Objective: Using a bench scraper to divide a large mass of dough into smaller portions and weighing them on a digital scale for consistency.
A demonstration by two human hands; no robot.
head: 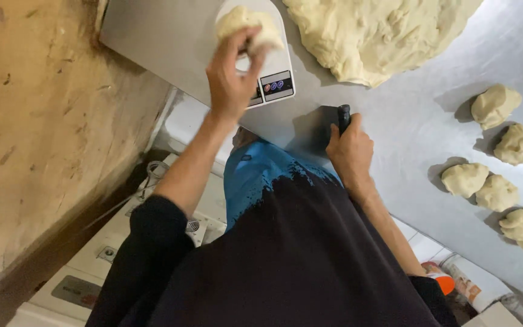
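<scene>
Gripping a dough lump [246, 27], the left hand [231, 75] is held over the scale [273, 72], fingers clasped round it, seemingly for weighing. A dark-handled scraper [343, 118] is clenched in the right hand [351, 151] on the steel table [407, 121]. The scraper blade can hardly be made out; the big dough mass [376, 33] is cut off above.

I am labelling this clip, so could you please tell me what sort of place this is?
Probably a bakery work area: a large pale dough mass on a steel table, a small white scale, and portioned dough lumps.
</scene>
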